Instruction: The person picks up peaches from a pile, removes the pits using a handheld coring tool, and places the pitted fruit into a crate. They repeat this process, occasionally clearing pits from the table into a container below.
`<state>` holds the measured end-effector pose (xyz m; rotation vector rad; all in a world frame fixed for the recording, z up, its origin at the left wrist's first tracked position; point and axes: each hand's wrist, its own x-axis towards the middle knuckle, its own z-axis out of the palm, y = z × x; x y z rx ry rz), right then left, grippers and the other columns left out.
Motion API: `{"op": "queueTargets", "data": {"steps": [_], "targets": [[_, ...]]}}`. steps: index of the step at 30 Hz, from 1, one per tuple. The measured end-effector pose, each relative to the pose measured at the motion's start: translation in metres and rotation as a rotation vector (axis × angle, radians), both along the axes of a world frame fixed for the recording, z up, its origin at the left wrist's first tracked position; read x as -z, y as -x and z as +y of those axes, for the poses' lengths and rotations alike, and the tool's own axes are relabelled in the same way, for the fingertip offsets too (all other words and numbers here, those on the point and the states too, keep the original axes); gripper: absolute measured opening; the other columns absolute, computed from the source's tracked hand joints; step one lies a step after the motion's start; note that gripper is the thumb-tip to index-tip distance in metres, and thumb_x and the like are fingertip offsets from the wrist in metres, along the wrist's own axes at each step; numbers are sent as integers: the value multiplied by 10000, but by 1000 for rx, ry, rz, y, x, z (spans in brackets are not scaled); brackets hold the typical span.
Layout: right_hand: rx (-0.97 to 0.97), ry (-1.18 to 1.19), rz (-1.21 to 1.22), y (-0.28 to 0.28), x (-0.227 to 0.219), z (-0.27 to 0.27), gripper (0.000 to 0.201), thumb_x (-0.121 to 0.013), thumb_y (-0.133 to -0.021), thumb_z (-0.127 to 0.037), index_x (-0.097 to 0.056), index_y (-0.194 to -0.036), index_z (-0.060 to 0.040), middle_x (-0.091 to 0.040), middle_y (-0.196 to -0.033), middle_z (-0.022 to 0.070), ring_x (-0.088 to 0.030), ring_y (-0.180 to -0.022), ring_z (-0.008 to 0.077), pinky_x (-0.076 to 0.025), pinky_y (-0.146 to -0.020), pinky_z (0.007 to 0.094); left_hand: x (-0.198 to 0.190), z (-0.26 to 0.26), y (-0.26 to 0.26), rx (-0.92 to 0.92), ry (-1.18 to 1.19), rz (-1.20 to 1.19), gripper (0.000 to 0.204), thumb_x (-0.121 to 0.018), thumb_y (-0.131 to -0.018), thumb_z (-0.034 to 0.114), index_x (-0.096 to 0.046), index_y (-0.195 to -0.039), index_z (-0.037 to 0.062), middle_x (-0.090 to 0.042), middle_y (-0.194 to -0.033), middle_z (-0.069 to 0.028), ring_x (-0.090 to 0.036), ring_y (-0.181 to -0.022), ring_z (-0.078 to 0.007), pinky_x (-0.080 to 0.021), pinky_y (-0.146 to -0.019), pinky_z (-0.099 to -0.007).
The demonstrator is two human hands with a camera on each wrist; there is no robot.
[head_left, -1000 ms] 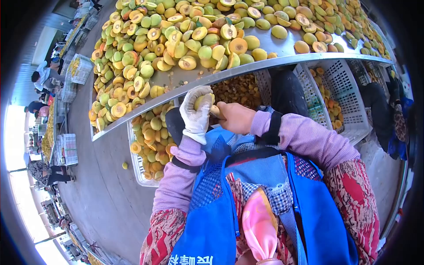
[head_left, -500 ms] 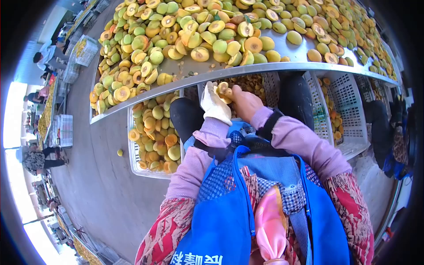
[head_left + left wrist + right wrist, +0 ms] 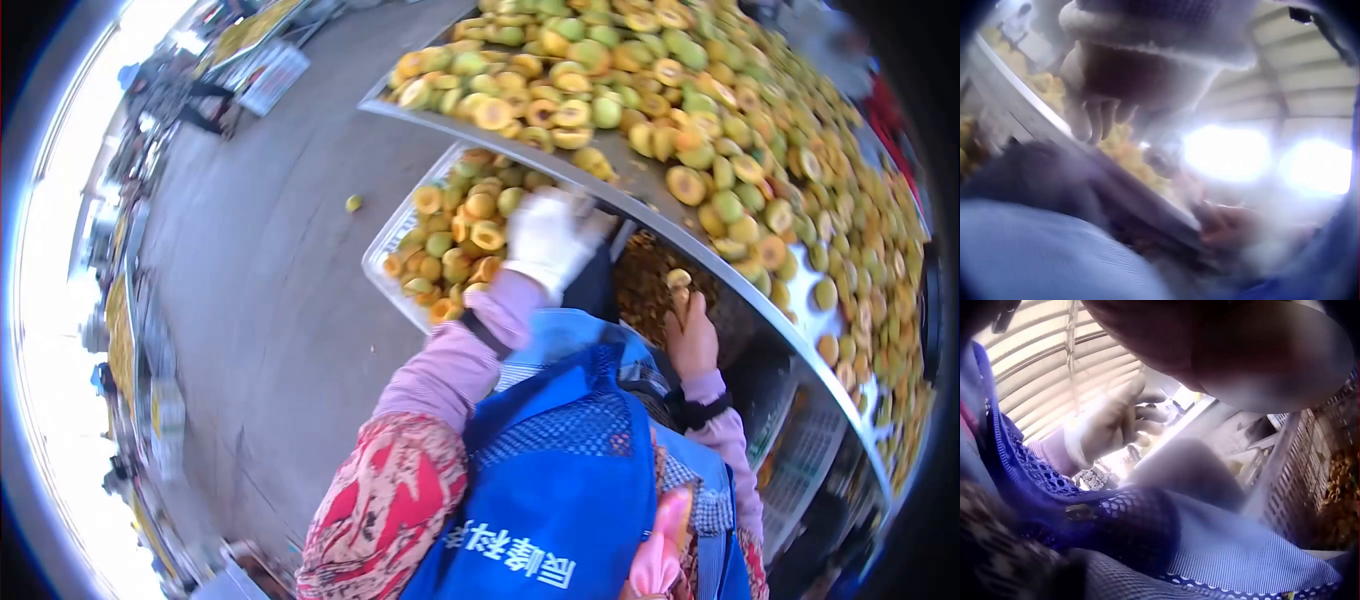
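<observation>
gloved left hand [image 3: 548, 240] up at 12 o'clock of the blue apron [image 3: 560, 500], over the inner edge of the white crate [image 3: 385, 262] and right beside the metal table rim [image 3: 640, 208]. glove white, blurred in the head view. from the left wrist view [image 3: 1141, 75], fingers [image 3: 1092, 122] hanging down loosely, slightly curled, nothing seen between them; from the right wrist view [image 3: 1113, 425], same loose curl, no fruit inside.

bare right hand [image 3: 692, 340] at 2 o'clock of the apron, raised under the table rim, fingers closed around a slim handle-like tool [image 3: 680, 305] with a pale apricot piece [image 3: 679, 279] at its tip. cannot tell whether that piece is a half or a stone. right wrist view too blurred and too close to the palm to add anything.

crate at 10 o'clock of the left hand, filled with halved apricots [image 3: 462, 235], orange and green-yellow. second bin of brown pits [image 3: 645, 285] at 9 o'clock of the right hand, between the two hands, below the rim. table surface heaped with whole and cut apricots [image 3: 700, 130], running from 12 to 3 o'clock. one stray apricot [image 3: 352, 203] on the concrete floor [image 3: 260, 330] at 9 o'clock of the crate. pink striped sleeves [image 3: 450, 365] on both arms, red patterned oversleeve [image 3: 385, 510] at 7 o'clock.
</observation>
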<state>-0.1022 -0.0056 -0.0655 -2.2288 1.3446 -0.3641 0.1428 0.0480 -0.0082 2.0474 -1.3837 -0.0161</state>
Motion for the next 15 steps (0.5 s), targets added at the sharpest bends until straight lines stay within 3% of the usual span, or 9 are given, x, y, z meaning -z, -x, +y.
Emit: {"op": "queueTargets", "data": {"steps": [1, 2, 4, 7, 10, 12, 15], "targets": [[-42, 0, 2, -4, -9, 4, 302, -552, -819, -219, -385, -1022, -69, -582, -752, 264, -562, -699, 449, -426, -569, 520, -11, -4, 29, 140, 59, 157, 350, -619, -732, 304, -611, -986, 63, -609, -863, -177, -578, -825, -347, -467, -735, -416], [-73, 43, -5, -6, -18, 8, 279, -546, -825, -202, -384, -1010, -69, -577, -739, 262, -561, -691, 444, -425, -560, 513, -9, -6, 42, 255, -176, 201, 329, -603, -766, 320, -621, -983, 74, -612, -881, -164, -572, -845, -347, -468, -738, -409], [-110, 93, -9, -4, -24, 11, 256, -541, -831, -186, -383, -997, -70, -572, -726, 260, -561, -684, 440, -424, -551, 506, 39, -18, 65, 515, -96, 282, 290, -577, -809, 338, -630, -959, 95, -607, -872, -142, -570, -850, -336, -471, -724, -402], [-111, 199, -23, 4, -27, 13, 206, -525, -846, -171, -386, -958, -69, -567, -700, 241, -555, -642, 430, -420, -530, 498, 38, -10, 83, 427, 105, 353, 212, -595, -818, 286, -630, -932, 111, -580, -825, -109, -579, -813, -301, -481, -689, -373], [-179, 216, 55, 3, -38, 15, 190, -513, -853, -180, -387, -938, -67, -567, -703, 241, -551, -641, 436, -419, -531, 500, 25, 0, 92, 387, 36, 446, 214, -608, -807, 278, -620, -947, 116, -578, -831, -111, -581, -792, -303, -482, -680, -365], [-192, 237, 40, 1, -36, 17, 188, -511, -853, -189, -390, -920, -63, -568, -705, 244, -555, -648, 438, -418, -535, 503, 30, -2, 89, 396, 66, 372, 218, -625, -784, 264, -615, -923, 97, -581, -825, -117, -582, -778, -303, -481, -672, -381], [-152, 82, 69, -10, -47, 21, 189, -525, -832, -169, -401, -917, -54, -576, -747, 260, -559, -696, 447, -425, -573, 516, 30, -2, 85, 382, 270, 309, 201, -633, -749, 247, -623, -855, 76, -584, -789, -96, -575, -791, -299, -472, -685, -396]]}}
